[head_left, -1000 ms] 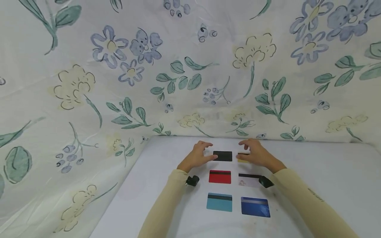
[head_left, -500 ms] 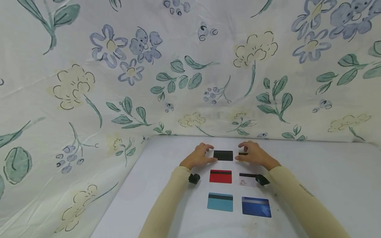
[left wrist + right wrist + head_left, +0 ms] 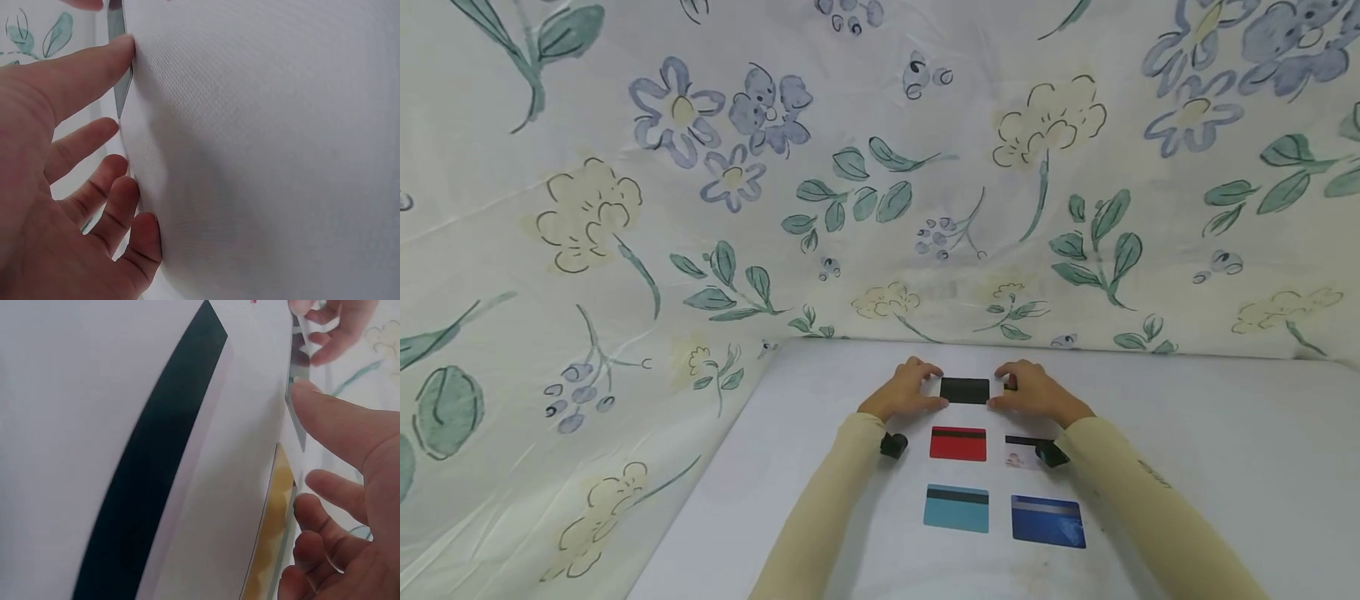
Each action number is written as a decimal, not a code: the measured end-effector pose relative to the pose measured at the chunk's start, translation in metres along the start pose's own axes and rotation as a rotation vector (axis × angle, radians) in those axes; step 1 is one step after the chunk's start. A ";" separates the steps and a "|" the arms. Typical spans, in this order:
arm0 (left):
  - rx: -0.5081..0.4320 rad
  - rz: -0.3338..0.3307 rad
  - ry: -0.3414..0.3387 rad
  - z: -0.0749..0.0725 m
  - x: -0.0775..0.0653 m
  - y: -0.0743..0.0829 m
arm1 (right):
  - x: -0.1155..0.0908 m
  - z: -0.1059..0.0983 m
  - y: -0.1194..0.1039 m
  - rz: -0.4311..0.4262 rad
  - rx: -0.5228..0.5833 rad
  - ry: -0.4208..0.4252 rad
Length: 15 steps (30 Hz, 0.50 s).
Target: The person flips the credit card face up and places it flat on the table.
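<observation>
A black card [image 3: 965, 390] lies flat on the white table between my hands. My left hand [image 3: 910, 389] is at its left end, thumb tip at the near left corner and fingers loosely bent. In the left wrist view the thumb of that hand [image 3: 81, 81] meets the card's edge. My right hand [image 3: 1033, 390] is at the other end, its thumb at the near right corner. Beneath its bent fingers lies a yellow card [image 3: 269, 525], mostly hidden from the head view. Neither hand grips anything.
Closer to me lie a red card [image 3: 958, 444], a pale card with a dark stripe [image 3: 1021, 454] partly covered by the right wrist camera, a light blue card [image 3: 956, 510] and a dark blue card [image 3: 1048, 522]. A floral cloth [image 3: 820, 167] hangs behind the table [image 3: 1210, 433].
My right hand has shifted left over the yellow card, bringing its thumb to the black card's right end. My left hand has moved slightly right in view.
</observation>
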<state>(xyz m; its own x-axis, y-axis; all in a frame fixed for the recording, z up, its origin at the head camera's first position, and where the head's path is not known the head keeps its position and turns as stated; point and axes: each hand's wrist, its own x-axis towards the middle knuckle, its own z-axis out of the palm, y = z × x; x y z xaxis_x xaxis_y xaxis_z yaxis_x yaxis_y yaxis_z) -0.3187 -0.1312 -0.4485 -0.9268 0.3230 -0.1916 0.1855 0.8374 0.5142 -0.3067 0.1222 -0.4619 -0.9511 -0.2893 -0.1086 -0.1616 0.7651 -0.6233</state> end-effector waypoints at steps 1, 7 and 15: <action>0.002 -0.002 0.000 0.000 0.000 0.000 | 0.000 0.000 0.000 0.002 -0.001 -0.003; 0.006 -0.016 -0.006 0.000 0.003 0.000 | 0.005 0.003 -0.003 0.019 -0.010 -0.027; 0.022 -0.019 -0.019 0.000 0.006 -0.001 | 0.008 0.005 -0.009 0.037 -0.040 -0.036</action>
<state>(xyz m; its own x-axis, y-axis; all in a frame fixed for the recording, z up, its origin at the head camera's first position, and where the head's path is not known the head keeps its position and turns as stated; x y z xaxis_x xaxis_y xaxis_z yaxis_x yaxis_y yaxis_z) -0.3246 -0.1305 -0.4499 -0.9238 0.3155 -0.2170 0.1758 0.8529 0.4916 -0.3119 0.1100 -0.4612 -0.9466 -0.2804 -0.1592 -0.1378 0.7980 -0.5867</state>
